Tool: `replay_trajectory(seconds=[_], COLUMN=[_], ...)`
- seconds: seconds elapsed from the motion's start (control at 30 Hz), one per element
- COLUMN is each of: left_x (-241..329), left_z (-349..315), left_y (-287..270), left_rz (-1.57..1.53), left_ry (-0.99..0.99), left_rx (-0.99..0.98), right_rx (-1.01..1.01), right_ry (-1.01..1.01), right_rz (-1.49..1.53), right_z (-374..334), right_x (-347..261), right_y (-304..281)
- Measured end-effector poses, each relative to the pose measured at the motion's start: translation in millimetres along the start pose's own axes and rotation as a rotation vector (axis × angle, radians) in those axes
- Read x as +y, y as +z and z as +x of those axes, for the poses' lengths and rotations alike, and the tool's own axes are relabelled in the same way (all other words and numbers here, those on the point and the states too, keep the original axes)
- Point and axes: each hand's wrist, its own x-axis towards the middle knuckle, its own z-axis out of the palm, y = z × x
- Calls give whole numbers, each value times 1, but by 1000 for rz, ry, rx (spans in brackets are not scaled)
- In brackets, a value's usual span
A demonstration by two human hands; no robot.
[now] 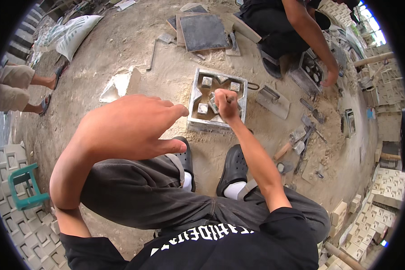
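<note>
A square metal block mould sits on the ground before my feet, with small square and triangular cores standing inside its frame. My right hand is closed in a fist over the mould's right half. It grips something with a short dark end showing above the fingers; the rest is hidden, so its kind is unclear. Near the mould's left side, my left hand is raised with thumb and fingers apart and nothing in it. A metal loop handle sticks out from the mould's right side.
A plastering float lies right of the mould; scattered hand tools lie beyond. A co-worker's hand is at another mould. Square boards, a pale broken chunk, a sack and a green stool surround me.
</note>
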Motion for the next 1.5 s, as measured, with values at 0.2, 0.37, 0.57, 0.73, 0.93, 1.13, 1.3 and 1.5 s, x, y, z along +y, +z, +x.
replay_trajectory(seconds=[0.2,0.37,0.57,0.73,0.93,1.13,1.3,1.5], left_x=[-5,-11,-15,-17,-21,-19,-19,-16], left_z=[-1,-8,-5,-10,-7,-7,-2,0], left_y=[5,6,11,8,12,8,7,9], left_rz=[2,33,21,25,10,-9,-8,-9], left_ry=[93,45,6,-23,1,-38,-44,-20], left_rx=[92,97,129,123,162,89,75,96], right_rx=[314,429,283,19,-140,-158,-297,-286], right_ry=[-17,76,47,-164,-184,-255,-261,-164], right_rz=[-144,-21,45,279,259,-47,-215,-54], right_z=[-7,-7,-11,5,-9,-18,-19,-7], right_x=[-7,-29,-20,-62,-62,-46,-29,-38], right_y=[21,44,23,0,11,47,52,29])
